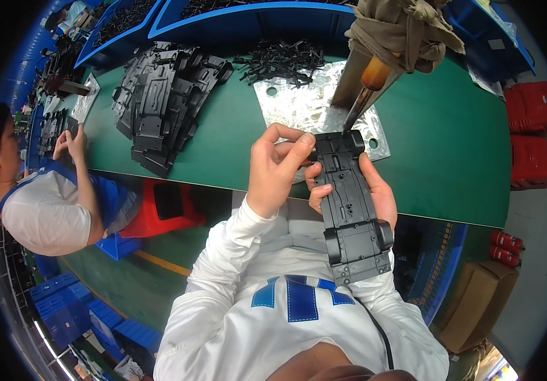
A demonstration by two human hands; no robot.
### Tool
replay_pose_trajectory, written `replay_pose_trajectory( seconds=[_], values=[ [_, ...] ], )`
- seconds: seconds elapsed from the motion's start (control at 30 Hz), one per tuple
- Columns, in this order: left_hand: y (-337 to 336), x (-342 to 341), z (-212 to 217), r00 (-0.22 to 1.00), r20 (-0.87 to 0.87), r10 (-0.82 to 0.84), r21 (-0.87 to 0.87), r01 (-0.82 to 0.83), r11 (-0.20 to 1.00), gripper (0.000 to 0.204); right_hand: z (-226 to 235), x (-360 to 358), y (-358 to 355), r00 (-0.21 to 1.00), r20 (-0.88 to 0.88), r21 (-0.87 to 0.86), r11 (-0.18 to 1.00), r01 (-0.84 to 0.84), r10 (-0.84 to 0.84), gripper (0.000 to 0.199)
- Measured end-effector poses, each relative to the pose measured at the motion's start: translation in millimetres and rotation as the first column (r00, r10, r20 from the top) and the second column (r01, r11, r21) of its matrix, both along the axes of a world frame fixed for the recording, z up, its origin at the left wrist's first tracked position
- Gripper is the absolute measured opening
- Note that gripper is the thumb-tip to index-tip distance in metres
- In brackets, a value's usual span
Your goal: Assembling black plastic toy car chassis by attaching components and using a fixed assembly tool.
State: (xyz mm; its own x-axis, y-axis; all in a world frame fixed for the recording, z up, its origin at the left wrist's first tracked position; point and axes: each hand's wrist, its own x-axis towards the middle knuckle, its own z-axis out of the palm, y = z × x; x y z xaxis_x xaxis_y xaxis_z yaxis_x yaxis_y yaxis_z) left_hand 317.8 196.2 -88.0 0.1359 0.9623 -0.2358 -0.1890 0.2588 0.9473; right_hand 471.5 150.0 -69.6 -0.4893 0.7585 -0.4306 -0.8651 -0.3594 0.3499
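A long black plastic toy-car chassis [350,203] is tilted in front of me, its far end at the metal plate. My right hand [378,190] is closed around it from beneath, with the thumb along the right edge and fingertips curling over the left edge. My left hand [276,165] pinches at the chassis's far left corner; what lies between thumb and forefinger is hidden. A rod-shaped tool with an amber handle [375,74] slants down, its dark tip at the chassis's far end. Whether the tip touches it, I cannot tell.
Cloth [407,32] wraps the tool's upright stand. A silvery plate [286,108] lies on the green table [222,162]. Small black parts [283,60] are heaped behind it, stacked chassis [159,95] to the left. Blue bins [261,24] line the back. A co-worker [51,209] sits at left.
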Motion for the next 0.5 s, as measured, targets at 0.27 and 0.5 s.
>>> replay_pose_trajectory(
  seconds=[0.27,0.5],
  values=[
    [-0.6,-0.4,0.1,1.0,-0.001,0.006,-0.001,-0.006,1.0,0.027,1.5,0.2,-0.9,1.0,-0.009,0.007,1.0,-0.008,0.008,0.055],
    [-0.2,0.3,-1.1,1.0,-0.003,0.008,0.012,-0.008,1.0,0.026,3.7,0.6,0.0,1.0,-0.025,0.001,1.0,-0.011,0.011,0.055]
  ],
)
